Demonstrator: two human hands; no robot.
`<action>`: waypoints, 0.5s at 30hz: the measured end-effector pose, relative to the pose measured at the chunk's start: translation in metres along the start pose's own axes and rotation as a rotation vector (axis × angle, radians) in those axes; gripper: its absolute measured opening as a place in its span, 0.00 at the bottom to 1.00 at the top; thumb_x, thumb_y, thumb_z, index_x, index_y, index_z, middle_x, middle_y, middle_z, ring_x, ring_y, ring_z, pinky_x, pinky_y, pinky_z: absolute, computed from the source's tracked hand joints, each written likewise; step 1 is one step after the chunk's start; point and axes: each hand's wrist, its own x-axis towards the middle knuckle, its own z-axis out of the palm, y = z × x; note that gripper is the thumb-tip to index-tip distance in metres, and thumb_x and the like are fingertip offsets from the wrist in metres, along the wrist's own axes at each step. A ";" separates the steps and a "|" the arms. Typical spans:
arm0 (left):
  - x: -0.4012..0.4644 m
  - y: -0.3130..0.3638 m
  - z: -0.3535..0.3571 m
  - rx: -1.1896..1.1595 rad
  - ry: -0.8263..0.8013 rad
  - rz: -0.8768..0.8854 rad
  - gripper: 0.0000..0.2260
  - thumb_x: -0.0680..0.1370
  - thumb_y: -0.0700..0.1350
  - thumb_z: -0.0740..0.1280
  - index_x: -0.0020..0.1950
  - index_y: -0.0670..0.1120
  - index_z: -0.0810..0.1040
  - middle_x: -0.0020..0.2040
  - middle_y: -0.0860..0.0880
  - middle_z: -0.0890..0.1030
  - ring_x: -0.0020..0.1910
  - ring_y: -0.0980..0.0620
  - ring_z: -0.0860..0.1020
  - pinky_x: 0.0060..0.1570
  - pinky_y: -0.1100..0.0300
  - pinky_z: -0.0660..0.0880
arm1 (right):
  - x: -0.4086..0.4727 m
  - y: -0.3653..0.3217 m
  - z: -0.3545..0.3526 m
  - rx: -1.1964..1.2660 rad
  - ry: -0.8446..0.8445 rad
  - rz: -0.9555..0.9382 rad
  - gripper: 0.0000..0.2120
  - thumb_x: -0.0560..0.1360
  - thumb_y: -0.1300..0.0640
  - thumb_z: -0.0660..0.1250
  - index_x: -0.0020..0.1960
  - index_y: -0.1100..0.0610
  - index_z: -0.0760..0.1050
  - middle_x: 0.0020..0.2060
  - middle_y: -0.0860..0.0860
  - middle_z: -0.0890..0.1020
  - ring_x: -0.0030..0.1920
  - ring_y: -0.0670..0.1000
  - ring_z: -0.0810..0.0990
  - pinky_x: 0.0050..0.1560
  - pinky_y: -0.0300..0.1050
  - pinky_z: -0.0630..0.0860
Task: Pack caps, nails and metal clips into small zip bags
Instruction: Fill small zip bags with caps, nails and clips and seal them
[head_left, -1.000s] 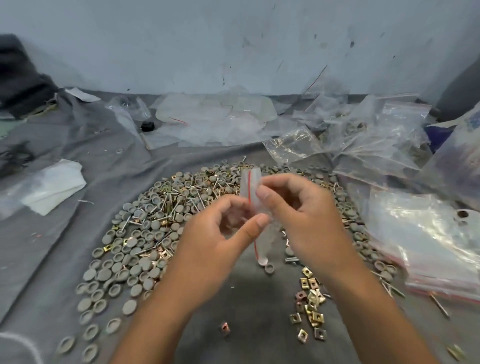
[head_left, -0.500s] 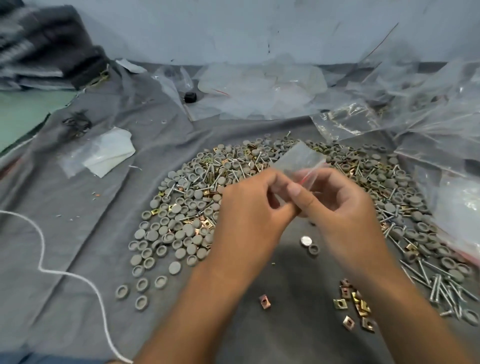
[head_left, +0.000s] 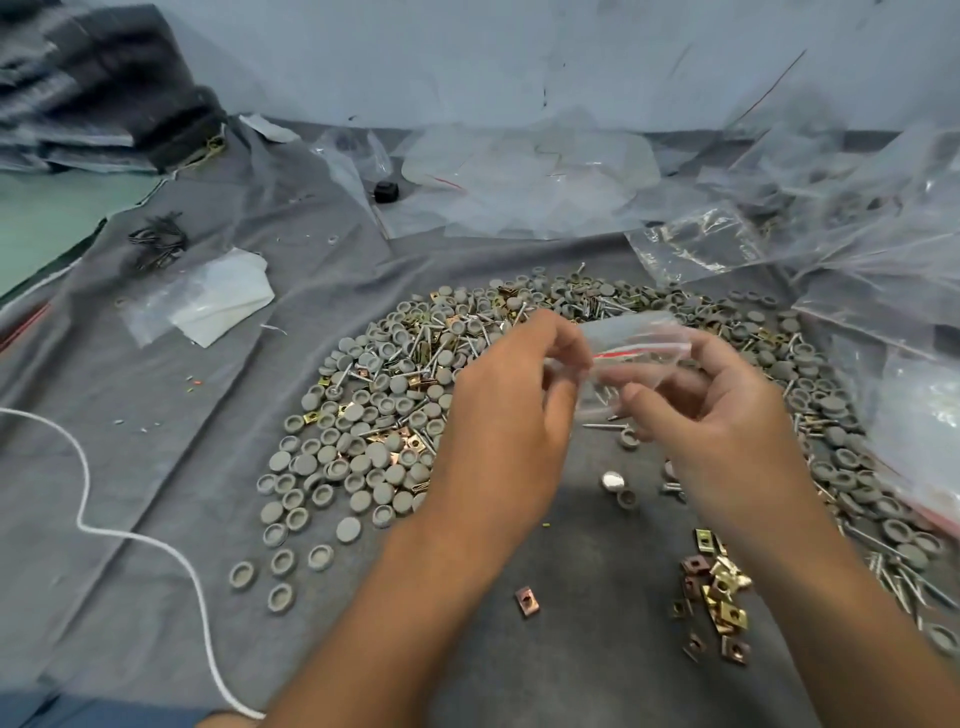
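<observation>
Left hand (head_left: 511, 410) and right hand (head_left: 727, 415) raised close together, fingers curled, pinching.

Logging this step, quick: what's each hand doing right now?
Left hand: fingers pinching one end of the small zip bag.
Right hand: fingers holding the same bag's other end.

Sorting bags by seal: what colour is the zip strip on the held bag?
Red, on the small clear zip bag; head view.

1. The zip bag (head_left: 631, 347) is thin clear plastic, glossy, with a red strip.
2. The caps (head_left: 358, 415) are matt grey plastic.
3. The nails (head_left: 602, 427) are shiny bare metal.
4. The clips (head_left: 719, 597) are brassy and coppery metal.
5. The cloth (head_left: 156, 467) is matt grey fabric, creased.
6. The cord (head_left: 88, 499) is white, twisted.
</observation>
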 end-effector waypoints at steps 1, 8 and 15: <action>-0.001 0.002 -0.001 0.092 0.052 0.083 0.09 0.77 0.34 0.69 0.46 0.49 0.79 0.46 0.54 0.80 0.45 0.56 0.80 0.44 0.57 0.77 | -0.002 0.000 0.004 -0.036 0.025 -0.028 0.18 0.76 0.66 0.71 0.61 0.50 0.74 0.46 0.44 0.88 0.45 0.46 0.86 0.43 0.40 0.81; 0.008 -0.007 -0.039 0.342 0.353 0.162 0.14 0.75 0.30 0.67 0.51 0.45 0.87 0.53 0.48 0.82 0.51 0.50 0.80 0.55 0.64 0.74 | -0.009 -0.002 0.023 -0.046 -0.037 -0.116 0.21 0.76 0.63 0.73 0.61 0.45 0.71 0.48 0.44 0.87 0.47 0.47 0.85 0.46 0.42 0.82; 0.006 -0.027 -0.092 0.443 0.455 0.001 0.13 0.82 0.40 0.65 0.66 0.45 0.81 0.57 0.54 0.73 0.53 0.58 0.72 0.56 0.74 0.65 | -0.029 0.018 0.055 -0.633 -0.418 -0.267 0.11 0.78 0.53 0.71 0.59 0.43 0.78 0.50 0.37 0.80 0.52 0.37 0.76 0.51 0.29 0.71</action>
